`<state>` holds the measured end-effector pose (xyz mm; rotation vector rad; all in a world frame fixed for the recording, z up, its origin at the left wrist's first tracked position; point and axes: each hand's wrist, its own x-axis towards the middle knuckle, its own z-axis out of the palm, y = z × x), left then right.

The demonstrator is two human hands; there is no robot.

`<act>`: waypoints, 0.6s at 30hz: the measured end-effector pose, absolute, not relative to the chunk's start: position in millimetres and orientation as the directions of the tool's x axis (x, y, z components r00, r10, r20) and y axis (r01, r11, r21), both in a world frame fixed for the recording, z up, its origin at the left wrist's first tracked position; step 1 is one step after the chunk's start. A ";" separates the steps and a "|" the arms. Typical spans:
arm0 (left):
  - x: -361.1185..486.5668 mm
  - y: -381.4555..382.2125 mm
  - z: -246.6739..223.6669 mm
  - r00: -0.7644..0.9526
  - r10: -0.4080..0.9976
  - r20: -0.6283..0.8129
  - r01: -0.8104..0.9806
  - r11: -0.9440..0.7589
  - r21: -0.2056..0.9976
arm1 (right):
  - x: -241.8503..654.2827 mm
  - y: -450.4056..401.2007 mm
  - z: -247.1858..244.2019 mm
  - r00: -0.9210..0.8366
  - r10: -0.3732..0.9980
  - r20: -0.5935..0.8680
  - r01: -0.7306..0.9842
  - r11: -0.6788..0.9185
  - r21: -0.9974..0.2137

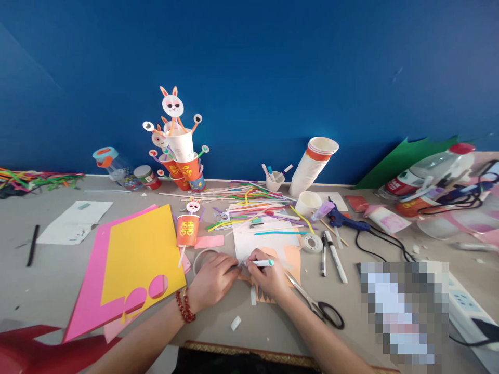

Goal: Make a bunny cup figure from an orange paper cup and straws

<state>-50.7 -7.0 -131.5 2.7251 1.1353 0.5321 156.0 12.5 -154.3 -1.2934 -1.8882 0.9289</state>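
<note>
My right hand (267,272) is closed around a white marker with a green end (262,263), its tip pointing left toward my other hand. Close beside it, my left hand (215,280) has its fingers bent together near the marker tip; whatever lies under those fingertips is hidden. Beneath the hands are a white sheet (249,244) and a cut piece of orange paper (294,257). A clear ring-shaped thing (199,256) lies behind my left hand. An orange paper cup with a rabbit face (187,230) stands just past it.
Scissors (314,304) lie right of my right forearm. Yellow paper (140,249) with round holes covers the left side. Loose coloured sticks (249,200) spread across the back. A glue gun (345,218), tape roll (312,242) and leaning cup stack (312,166) are at right.
</note>
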 end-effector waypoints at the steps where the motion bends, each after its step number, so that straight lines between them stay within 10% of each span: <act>1: -50.6 -7.0 -131.3 0.652 0.706 0.277 0.656 -0.709 0.259 | 156.0 12.4 -154.6 -0.294 0.948 0.124 0.480 0.259 -0.838; 18: -52.0 -6.4 -132.5 0.685 0.683 0.252 0.632 -0.730 0.260 | 156.6 11.3 -155.1 -0.278 0.955 0.107 0.483 0.235 -0.843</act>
